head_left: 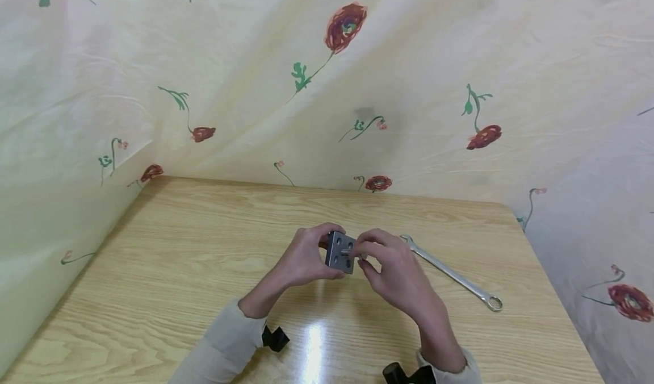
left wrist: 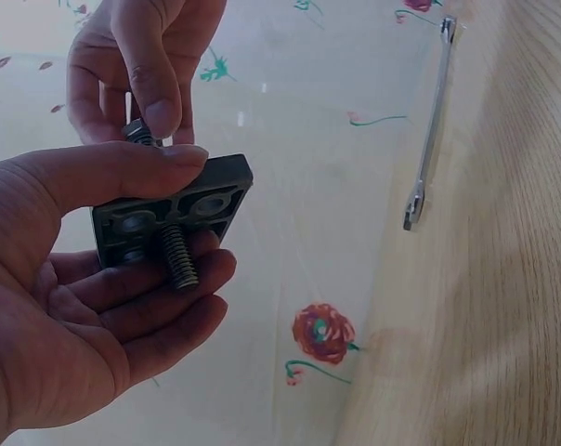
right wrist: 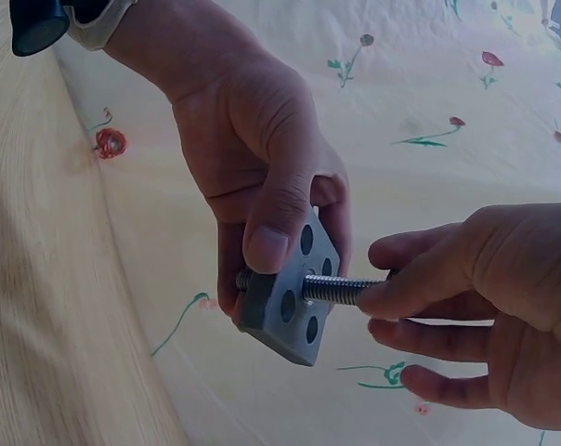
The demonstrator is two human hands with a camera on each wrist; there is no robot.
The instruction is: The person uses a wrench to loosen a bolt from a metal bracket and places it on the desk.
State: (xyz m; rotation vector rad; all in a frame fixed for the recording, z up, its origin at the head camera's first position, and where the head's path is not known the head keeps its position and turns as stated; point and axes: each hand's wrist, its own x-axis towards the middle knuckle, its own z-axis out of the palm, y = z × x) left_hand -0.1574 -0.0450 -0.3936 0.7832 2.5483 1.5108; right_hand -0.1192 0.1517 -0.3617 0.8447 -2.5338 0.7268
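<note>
A dark grey square plate [head_left: 332, 251] with several round holes is up off the table in my left hand [head_left: 305, 260]. The left thumb lies along one edge, with the fingers round the other side. Through the middle of the plate runs a threaded bolt [right wrist: 331, 289], its thread showing on both sides. Thumb and fingertips of my right hand [head_left: 397, 271] pinch the bolt at its end away from the left palm. A hex end [left wrist: 139, 129] peeks out beside the right thumb in the left wrist view; the fingers partly hide it.
To the right of the hands, a long combination wrench [head_left: 452, 271] lies slantwise on the wood-grain table [head_left: 214, 242]. Pale cloth [head_left: 245, 49] with red flowers hangs behind the table and along its sides. Black wrist mounts [head_left: 276, 339] sit at the sleeve cuffs.
</note>
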